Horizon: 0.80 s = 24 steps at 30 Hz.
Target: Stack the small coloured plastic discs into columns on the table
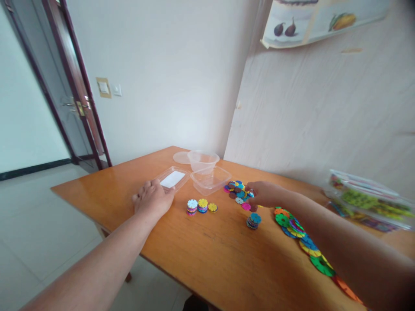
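Observation:
My left hand (154,197) lies flat on the wooden table, fingers spread, beside a clear lid (184,181) with a white label. Over a loose pile of notched plastic discs (238,186) in mixed colours is my right hand (264,193); its thumb and forefinger are apart, with discs showing between them. Between my hands stand a disc stack topped with white (192,206), another topped with yellow (202,205) and a low yellow stack (212,207). Nearer me, just below the right hand, is a stack with a blue top (254,220).
Behind the stacks are a clear rectangular container (210,181) and a round tub (203,160), with a round lid (181,158) beside it. Larger notched discs (320,265) form a row under my right forearm. Filled plastic boxes (369,201) sit at the right, near the wall.

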{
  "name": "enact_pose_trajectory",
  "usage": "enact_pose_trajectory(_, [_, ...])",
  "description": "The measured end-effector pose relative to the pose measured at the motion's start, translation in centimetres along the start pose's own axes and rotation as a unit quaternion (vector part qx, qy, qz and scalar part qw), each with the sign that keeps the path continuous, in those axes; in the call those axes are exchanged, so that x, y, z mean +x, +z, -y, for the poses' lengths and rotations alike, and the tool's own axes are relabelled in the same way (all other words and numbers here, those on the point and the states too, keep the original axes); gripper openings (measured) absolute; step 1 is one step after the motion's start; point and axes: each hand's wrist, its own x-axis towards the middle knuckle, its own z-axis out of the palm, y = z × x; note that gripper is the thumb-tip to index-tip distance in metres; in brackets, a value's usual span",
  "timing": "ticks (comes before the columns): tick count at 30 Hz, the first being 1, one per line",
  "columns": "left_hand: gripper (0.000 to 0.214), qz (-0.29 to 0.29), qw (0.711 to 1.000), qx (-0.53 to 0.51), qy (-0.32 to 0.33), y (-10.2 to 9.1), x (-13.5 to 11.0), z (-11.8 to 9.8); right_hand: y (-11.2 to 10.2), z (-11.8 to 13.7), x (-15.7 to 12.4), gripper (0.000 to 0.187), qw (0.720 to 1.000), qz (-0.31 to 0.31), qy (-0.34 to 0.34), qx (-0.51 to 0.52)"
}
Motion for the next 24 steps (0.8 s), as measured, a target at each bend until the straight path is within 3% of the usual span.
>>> enact_pose_trajectory(7, [0.065, 0.004, 1.000, 0.002, 0.002, 0.0, 0.1, 0.1, 0.7, 1.4, -0.3, 0.023, 0.996, 0.038, -0.034, 0.074])
enact_pose_trajectory(13, [0.065, 0.004, 1.000, 0.006, 0.000, -0.1, 0.0, 0.0, 0.9, 2.2, -0.1, 0.028, 0.990, 0.056, -0.035, 0.124])
enact_pose_trajectory(24, [0.063, 0.003, 1.000, 0.000, -0.003, 0.0, 0.0, 0.0, -0.1, 1.9, -0.3, 0.022, 0.995, 0.017, -0.020, 0.101])
